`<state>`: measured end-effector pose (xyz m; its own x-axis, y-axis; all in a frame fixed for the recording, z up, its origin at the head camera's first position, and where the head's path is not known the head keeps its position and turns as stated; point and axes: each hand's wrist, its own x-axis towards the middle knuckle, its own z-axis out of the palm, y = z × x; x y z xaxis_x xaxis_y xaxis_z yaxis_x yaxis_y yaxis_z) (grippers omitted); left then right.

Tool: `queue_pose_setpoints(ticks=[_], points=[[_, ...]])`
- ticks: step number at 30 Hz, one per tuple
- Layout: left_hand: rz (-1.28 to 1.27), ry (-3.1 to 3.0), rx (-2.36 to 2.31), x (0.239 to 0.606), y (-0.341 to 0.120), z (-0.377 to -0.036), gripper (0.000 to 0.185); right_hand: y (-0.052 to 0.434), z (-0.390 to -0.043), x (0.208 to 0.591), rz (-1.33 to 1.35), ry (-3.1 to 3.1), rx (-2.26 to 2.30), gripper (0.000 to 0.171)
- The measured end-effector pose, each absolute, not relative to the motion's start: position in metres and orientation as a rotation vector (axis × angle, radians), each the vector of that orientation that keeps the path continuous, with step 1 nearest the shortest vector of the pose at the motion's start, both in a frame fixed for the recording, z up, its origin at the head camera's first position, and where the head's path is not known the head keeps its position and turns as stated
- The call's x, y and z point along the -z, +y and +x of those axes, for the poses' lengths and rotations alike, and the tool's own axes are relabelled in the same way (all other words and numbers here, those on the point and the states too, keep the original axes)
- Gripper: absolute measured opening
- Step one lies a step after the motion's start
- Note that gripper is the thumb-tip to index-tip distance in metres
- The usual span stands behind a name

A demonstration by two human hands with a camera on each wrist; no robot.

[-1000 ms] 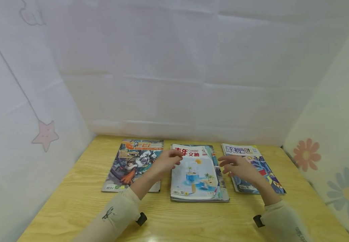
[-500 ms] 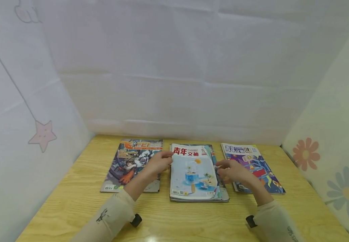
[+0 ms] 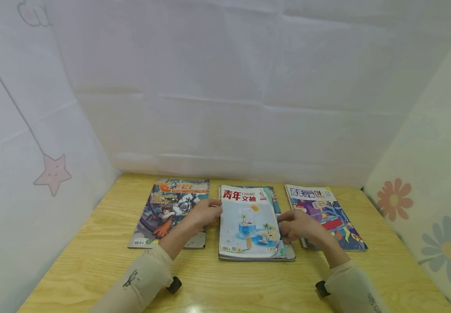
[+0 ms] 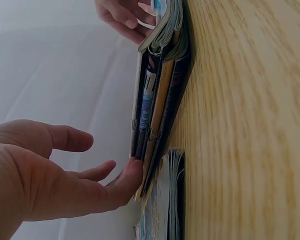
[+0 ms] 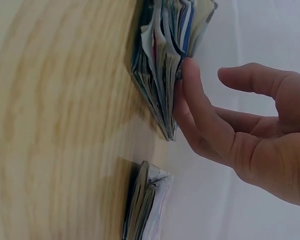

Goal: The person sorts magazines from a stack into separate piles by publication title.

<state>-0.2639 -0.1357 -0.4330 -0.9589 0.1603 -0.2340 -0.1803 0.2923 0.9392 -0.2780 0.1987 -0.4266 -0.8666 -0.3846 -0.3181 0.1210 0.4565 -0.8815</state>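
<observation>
In the head view, a stack of magazines (image 3: 248, 221) lies in the middle, its white top cover printed with red characters and a beach scene. My left hand (image 3: 205, 213) is at its left edge. In the left wrist view, fingertips touch the stack's spines (image 4: 157, 100) and the thumb stays apart from them. On the opposite side is my right hand (image 3: 298, 225). The right wrist view has its fingers (image 5: 202, 107) against the loose page edges (image 5: 162, 60), with the thumb clear of the stack. Neither hand grips anything.
A dark comic magazine (image 3: 170, 217) lies on the left, partly behind the left forearm. Another pile of magazines (image 3: 336, 217) with a purple cover is on the right. The wooden table (image 3: 245, 287) meets white cloth (image 3: 209, 108) at the back and sides.
Both hands have come down from above the central stack to its two sides. The left hand moved left and lower, the right hand slightly inward and lower. The magazines look unmoved.
</observation>
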Motion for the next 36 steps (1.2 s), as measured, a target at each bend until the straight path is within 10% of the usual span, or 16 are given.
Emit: queue_pose_setpoints(ticks=[36], points=[[-0.015, 1.939, -2.083, 0.442, -0.115, -0.257, 0.063, 0.203, -0.279, 0.440, -0.084, 2.215, 1.474, 0.045]])
